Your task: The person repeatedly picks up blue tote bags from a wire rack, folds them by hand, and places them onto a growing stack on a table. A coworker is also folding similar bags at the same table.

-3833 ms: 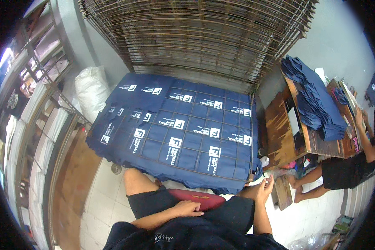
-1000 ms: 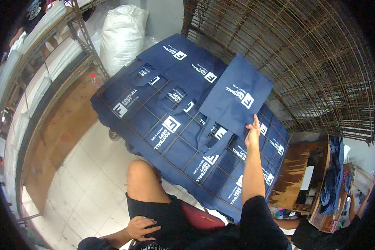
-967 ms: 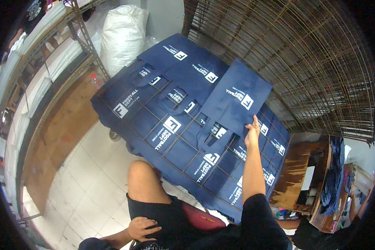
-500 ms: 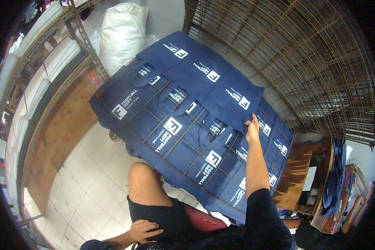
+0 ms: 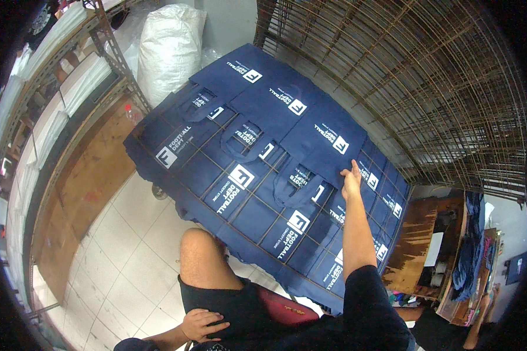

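Navy fabric bags (image 5: pixel 316 126) with white prints and loop handles lie in rows over a wire rack (image 5: pixel 263 234). My right arm reaches across them. At the corner of the nearest flat bag in the far row, my right hand (image 5: pixel 351 180) touches the fabric. Its index finger is stretched out and the thumb stands apart; its other fingers are partly hidden. My left hand (image 5: pixel 205 325) rests on my left thigh, fingers spread flat over the black shorts, with nothing in it.
Stacked wire racks (image 5: pixel 392 76) lean at the far right. A white sack (image 5: pixel 171 52) stands at the back left beside metal shelves (image 5: pixel 76 76) with white stacks. A wooden cabinet (image 5: pixel 413 251) holds cloth at right. Another person's arm (image 5: pixel 479 319) shows at lower right.
The view has shifted slightly. More of the other person's arm and dark clothing shows at the lower right. My hands keep nearly the same places.
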A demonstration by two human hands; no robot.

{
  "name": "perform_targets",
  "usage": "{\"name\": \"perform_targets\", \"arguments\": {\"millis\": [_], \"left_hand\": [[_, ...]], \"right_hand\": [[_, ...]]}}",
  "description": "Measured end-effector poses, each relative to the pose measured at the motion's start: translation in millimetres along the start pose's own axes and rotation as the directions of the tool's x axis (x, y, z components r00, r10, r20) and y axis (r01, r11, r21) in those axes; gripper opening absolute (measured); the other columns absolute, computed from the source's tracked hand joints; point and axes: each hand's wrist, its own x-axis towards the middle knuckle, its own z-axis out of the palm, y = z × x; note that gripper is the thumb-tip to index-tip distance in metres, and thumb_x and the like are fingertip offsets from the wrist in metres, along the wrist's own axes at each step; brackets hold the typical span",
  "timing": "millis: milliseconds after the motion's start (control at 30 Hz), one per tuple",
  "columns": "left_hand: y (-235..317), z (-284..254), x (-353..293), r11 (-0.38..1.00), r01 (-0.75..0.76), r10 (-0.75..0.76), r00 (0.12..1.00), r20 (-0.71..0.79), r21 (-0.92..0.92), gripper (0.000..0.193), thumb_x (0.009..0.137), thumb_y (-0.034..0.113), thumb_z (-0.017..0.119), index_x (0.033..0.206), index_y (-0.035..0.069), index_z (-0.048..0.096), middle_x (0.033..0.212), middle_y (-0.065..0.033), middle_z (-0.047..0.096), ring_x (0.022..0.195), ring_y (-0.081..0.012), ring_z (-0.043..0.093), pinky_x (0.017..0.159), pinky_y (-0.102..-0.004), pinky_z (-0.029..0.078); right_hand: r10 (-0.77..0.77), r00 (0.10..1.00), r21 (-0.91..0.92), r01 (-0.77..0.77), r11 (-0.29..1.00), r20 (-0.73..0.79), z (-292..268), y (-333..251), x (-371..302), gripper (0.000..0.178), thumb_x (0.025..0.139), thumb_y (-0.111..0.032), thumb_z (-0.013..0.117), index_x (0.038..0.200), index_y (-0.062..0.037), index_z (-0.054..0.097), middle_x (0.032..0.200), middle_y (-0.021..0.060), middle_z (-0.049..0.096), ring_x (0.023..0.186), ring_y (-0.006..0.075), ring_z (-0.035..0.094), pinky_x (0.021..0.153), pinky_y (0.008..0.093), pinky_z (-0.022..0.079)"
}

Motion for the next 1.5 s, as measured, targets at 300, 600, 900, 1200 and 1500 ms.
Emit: {"name": "perform_targets", "arguments": {"millis": [300, 600, 900, 1200, 1500], "left_hand": [[-1.0, 1.1, -1.5, 1.000, 0.003, -0.003, 0.999, 0.032, 0.007, 0.045, 0.073, 0.045, 0.066, 0.113, 0.025, 0.064, 0.109, 0.0007, 0.058, 0.102, -0.0132, 0.054, 0.090, -0.0298, 0.037], [0.9, -1.5, 2.9, 1.000, 0.008, -0.008, 1.000, -0.007, -0.014, 0.046, 0.072, 0.046, 0.068, 0.113, 0.024, 0.064, 0.110, 0.0000, 0.058, 0.100, -0.0137, 0.056, 0.088, -0.0297, 0.038], [3.9, -7.5, 9.0, 0.999, -0.022, 0.022, 1.000, 0.001, 0.034, 0.047, 0.072, 0.048, 0.067, 0.112, 0.023, 0.065, 0.108, -0.0014, 0.058, 0.098, -0.0148, 0.057, 0.087, -0.0310, 0.039], [4.6, -5.2, 9.8, 0.992, -0.088, 0.088, 0.996, 0.004, 0.093, 0.049, 0.071, 0.053, 0.065, 0.108, 0.020, 0.066, 0.105, -0.0045, 0.057, 0.096, -0.0182, 0.056, 0.083, -0.0350, 0.041], [-2.4, 18.7, -2.6, 0.984, -0.092, 0.099, 0.994, -0.040, 0.155, 0.051, 0.069, 0.056, 0.063, 0.101, 0.018, 0.068, 0.103, -0.0102, 0.056, 0.094, -0.0281, 0.054, 0.081, -0.0447, 0.038]], "right_hand": [[-0.009, 0.998, -0.033, 0.011, 0.999, 0.056, -13.2, 17.2, 22.5, 0.081, 0.068, 0.010, 0.049, 0.144, -0.0033, 0.023, 0.152, 0.0180, 0.013, 0.141, 0.0249, 0.012, 0.105, 0.0307, 0.025], [-0.071, 0.994, -0.186, 0.054, 0.981, -0.085, 3.5, -1.3, -1.4, 0.074, 0.072, 0.003, 0.057, 0.141, -0.0061, 0.030, 0.139, 0.0166, 0.036, 0.117, 0.0243, 0.046, 0.094, 0.0329, 0.039], [-0.387, 0.920, -0.415, 0.330, 0.848, -0.061, -59.5, -3.2, -89.7, 0.055, 0.077, 0.001, 0.060, 0.129, -0.0101, 0.047, 0.116, 0.0125, 0.055, 0.100, 0.0194, 0.056, 0.079, 0.0317, 0.047], [-0.623, 0.719, -0.528, 0.415, 0.741, -0.308, -242.7, -21.6, -204.7, 0.050, 0.080, 0.002, 0.057, 0.128, -0.0041, 0.047, 0.120, 0.0109, 0.053, 0.104, 0.0201, 0.054, 0.084, 0.0316, 0.046], [-0.974, 0.125, -0.970, -0.183, 0.162, -0.186, -376.4, -119.7, -306.6, 0.047, 0.074, -0.016, 0.063, 0.119, -0.0047, 0.053, 0.121, 0.0180, 0.052, 0.114, 0.0384, 0.046, 0.101, 0.0457, 0.031]]}}
